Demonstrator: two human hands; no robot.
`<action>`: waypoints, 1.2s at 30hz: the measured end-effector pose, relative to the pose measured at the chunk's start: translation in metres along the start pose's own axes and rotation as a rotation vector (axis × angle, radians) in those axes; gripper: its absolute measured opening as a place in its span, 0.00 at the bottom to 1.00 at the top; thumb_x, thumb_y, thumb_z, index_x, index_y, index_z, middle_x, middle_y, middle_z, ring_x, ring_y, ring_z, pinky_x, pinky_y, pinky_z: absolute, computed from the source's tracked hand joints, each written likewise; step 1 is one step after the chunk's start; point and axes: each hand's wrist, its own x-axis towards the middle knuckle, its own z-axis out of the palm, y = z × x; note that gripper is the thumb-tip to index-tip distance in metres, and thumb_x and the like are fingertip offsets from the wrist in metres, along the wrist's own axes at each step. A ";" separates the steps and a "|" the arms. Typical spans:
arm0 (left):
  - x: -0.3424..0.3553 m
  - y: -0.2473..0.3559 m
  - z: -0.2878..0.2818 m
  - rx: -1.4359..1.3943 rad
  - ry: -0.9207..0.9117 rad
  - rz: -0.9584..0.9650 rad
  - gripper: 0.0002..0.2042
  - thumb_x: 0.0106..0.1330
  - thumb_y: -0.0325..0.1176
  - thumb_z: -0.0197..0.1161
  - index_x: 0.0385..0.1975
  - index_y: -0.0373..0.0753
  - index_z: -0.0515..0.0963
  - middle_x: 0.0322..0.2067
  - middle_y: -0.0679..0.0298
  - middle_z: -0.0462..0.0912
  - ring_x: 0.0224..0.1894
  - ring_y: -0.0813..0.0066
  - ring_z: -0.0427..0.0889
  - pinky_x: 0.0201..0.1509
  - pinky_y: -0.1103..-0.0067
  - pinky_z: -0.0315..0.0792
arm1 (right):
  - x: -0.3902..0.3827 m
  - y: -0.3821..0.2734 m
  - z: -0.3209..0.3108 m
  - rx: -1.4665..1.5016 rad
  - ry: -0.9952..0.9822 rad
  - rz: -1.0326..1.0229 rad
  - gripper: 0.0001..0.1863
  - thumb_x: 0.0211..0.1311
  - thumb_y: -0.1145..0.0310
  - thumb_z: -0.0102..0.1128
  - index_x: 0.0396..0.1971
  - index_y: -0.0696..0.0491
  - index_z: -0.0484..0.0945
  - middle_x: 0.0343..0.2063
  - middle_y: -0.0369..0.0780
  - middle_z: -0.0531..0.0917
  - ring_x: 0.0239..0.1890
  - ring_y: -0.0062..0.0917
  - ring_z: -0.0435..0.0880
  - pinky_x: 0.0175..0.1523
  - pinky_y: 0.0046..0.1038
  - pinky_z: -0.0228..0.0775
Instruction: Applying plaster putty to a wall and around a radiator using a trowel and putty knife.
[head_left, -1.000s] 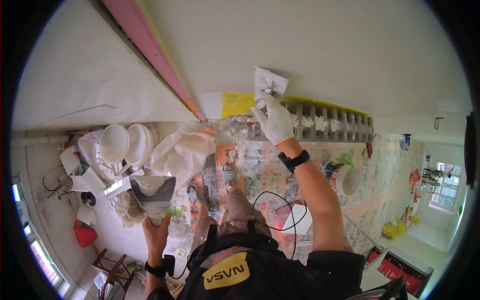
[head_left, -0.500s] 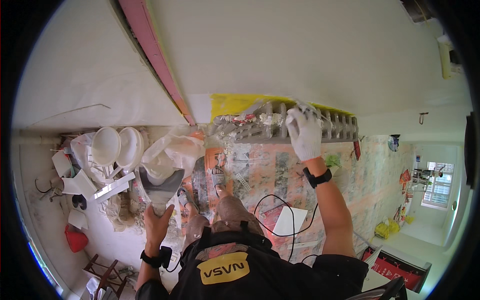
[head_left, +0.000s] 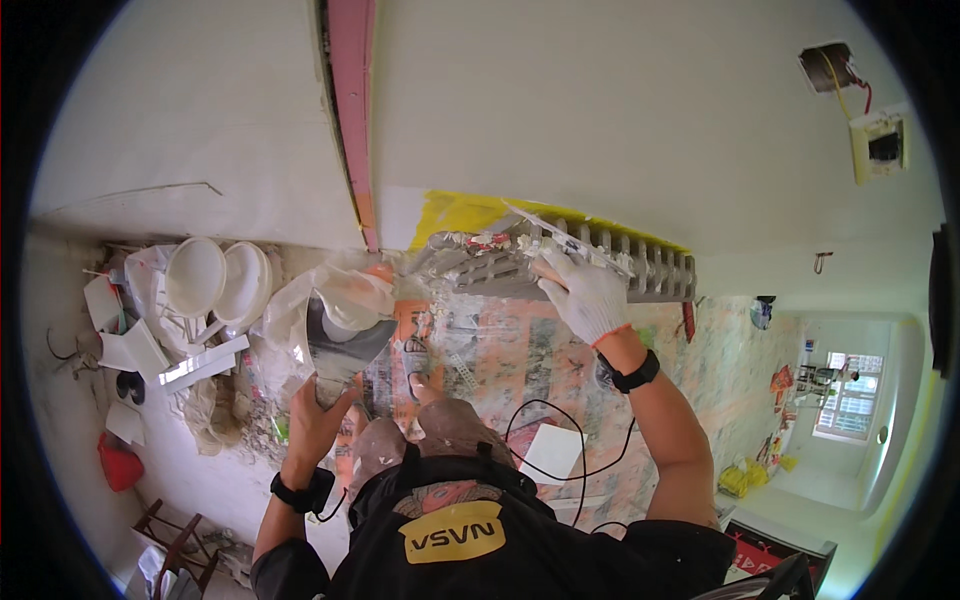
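Note:
My left hand (head_left: 318, 412) is closed on a wide putty knife, its dark grey blade (head_left: 345, 345) turned away from me above the littered floor. My right hand (head_left: 588, 298), in a white knitted glove, grips a long, thin scraper (head_left: 575, 242) crusted with white putty. That scraper lies slanted over a grey ribbed radiator (head_left: 655, 272) at the foot of the wall. White clumps and smears cover the radiator's left part. Behind it, the wall carries a yellow painted patch (head_left: 450, 208). The scraper's handle is hidden inside my gloved fingers.
White buckets (head_left: 198, 278), a plastic bag (head_left: 360, 295) and white offcuts (head_left: 205, 364) crowd the left. A black cable (head_left: 528, 405) loops over a white board (head_left: 552, 452) on the orange-printed floor covering. An open wall box (head_left: 828, 68) with loose wires is at upper right.
My right hand has come nearer and slightly left, and the scraper's long blade now shows beyond it. My left hand keeps the putty knife. The whole view has shifted a little.

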 end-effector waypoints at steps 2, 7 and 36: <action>-0.004 -0.004 0.002 -0.013 0.004 -0.033 0.15 0.62 0.31 0.71 0.44 0.29 0.81 0.32 0.52 0.87 0.33 0.68 0.85 0.42 0.71 0.77 | 0.018 -0.003 0.005 -0.088 0.029 -0.059 0.19 0.63 0.59 0.64 0.52 0.49 0.78 0.35 0.46 0.87 0.35 0.44 0.87 0.40 0.44 0.79; -0.020 -0.033 0.002 -0.097 0.054 -0.092 0.15 0.61 0.32 0.71 0.44 0.28 0.80 0.33 0.51 0.87 0.34 0.66 0.86 0.42 0.71 0.77 | 0.060 -0.012 0.024 -0.233 0.010 -0.151 0.16 0.63 0.62 0.63 0.50 0.49 0.79 0.31 0.47 0.87 0.33 0.45 0.87 0.38 0.45 0.79; -0.039 -0.076 -0.002 -0.178 0.119 -0.306 0.15 0.63 0.35 0.71 0.39 0.28 0.81 0.29 0.51 0.86 0.32 0.63 0.86 0.40 0.70 0.76 | 0.105 -0.050 0.072 -0.292 -0.071 -0.135 0.08 0.60 0.66 0.59 0.34 0.53 0.82 0.29 0.48 0.87 0.34 0.44 0.88 0.39 0.46 0.80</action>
